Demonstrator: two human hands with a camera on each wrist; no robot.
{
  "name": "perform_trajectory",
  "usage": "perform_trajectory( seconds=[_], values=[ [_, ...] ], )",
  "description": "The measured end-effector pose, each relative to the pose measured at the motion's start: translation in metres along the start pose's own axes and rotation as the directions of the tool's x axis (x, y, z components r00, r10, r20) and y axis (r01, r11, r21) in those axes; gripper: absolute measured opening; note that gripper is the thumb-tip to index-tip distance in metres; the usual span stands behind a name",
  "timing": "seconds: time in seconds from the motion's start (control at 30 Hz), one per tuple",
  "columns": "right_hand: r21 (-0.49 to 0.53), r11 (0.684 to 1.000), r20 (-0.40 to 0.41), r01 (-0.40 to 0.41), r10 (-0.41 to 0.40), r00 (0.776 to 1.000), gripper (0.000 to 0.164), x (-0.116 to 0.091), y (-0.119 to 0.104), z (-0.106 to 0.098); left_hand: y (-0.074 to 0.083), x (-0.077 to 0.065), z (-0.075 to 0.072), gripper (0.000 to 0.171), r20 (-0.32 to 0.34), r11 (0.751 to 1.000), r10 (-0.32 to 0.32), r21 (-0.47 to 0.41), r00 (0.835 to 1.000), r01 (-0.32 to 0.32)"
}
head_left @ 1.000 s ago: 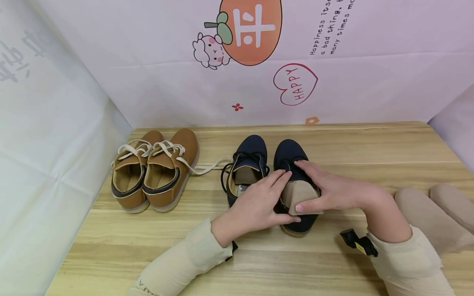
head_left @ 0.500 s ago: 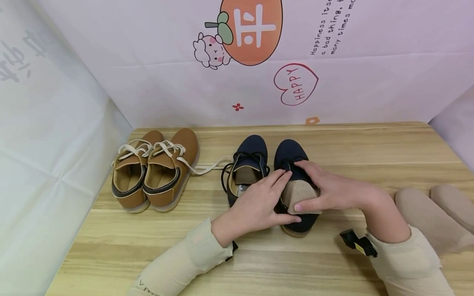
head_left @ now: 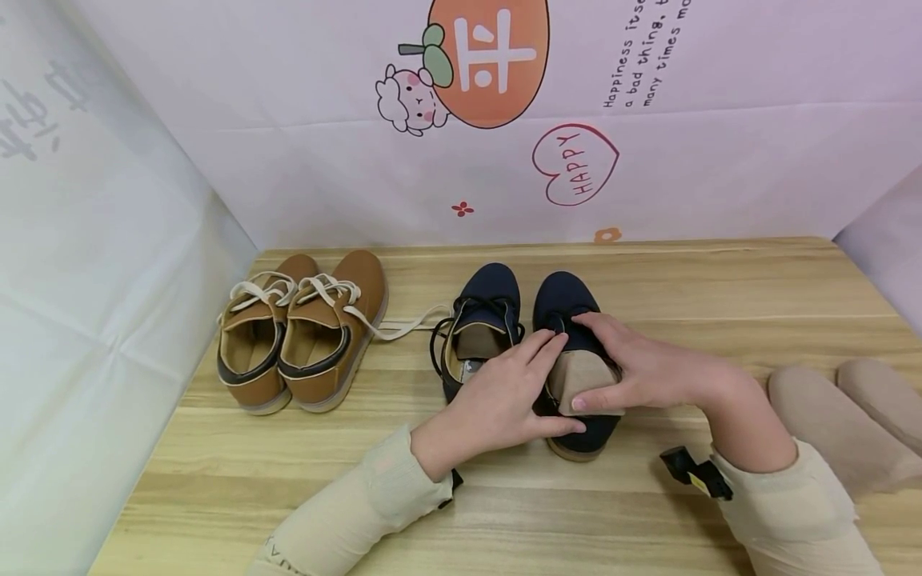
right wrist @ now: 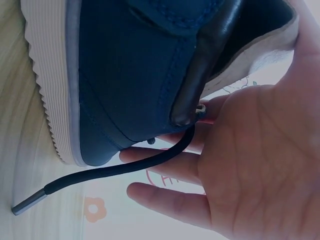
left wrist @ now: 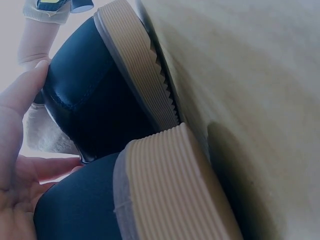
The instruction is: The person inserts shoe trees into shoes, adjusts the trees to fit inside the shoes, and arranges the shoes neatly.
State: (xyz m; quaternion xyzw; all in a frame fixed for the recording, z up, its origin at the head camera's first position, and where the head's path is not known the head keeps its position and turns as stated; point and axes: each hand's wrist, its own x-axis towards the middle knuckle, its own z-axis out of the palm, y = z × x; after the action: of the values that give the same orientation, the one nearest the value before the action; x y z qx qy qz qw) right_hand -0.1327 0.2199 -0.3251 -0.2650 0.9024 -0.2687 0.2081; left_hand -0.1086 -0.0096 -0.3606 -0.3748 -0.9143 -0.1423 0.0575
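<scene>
Two navy lace-up shoes stand side by side in the head view: a left navy shoe and a right navy shoe. A beige flap sticks up from the right shoe's opening. My left hand reaches over the left shoe and grips the right one, thumb at its heel, fingers along the opening. The right hand holds the flap, thumb at its edge and fingertips by the laces. In the right wrist view a dark lace dangles past my outstretched fingers, and the flap's underside looks fuzzy.
A pair of brown shoes with cream laces stands at the left, one lace trailing toward the navy shoes. Two beige sole-shaped pieces lie at the right. The wooden table meets white printed cloth walls.
My right thumb has shifted very slightly left on the beige flap. Otherwise both hands and all the shoes stay in place.
</scene>
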Motion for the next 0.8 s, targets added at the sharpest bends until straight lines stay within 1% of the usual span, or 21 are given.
perform_trajectory(
  seconds=[0.3, 0.57, 0.8],
  values=[
    [-0.017, 1.0, -0.023, 0.012, -0.012, 1.0, 0.105, 0.0011, 0.0005, 0.0015, -0.0001, -0.0002, 0.0005, 0.1, -0.006, 1.0, -0.001, -0.001, 1.0, 0.001],
    [-0.025, 1.0, -0.046, -0.009, 0.008, 0.999, 0.104, 0.0012, -0.0015, 0.0014, 0.0001, -0.0002, 0.0005, 0.1, 0.001, 1.0, -0.006, 0.001, 1.0, 0.006],
    [-0.04, 0.999, -0.055, -0.019, 0.017, 0.998, 0.103, 0.0023, -0.0021, 0.0015, -0.0005, -0.0005, 0.0008, 0.1, -0.01, 1.0, 0.001, 0.006, 1.0, -0.001]
  ],
)
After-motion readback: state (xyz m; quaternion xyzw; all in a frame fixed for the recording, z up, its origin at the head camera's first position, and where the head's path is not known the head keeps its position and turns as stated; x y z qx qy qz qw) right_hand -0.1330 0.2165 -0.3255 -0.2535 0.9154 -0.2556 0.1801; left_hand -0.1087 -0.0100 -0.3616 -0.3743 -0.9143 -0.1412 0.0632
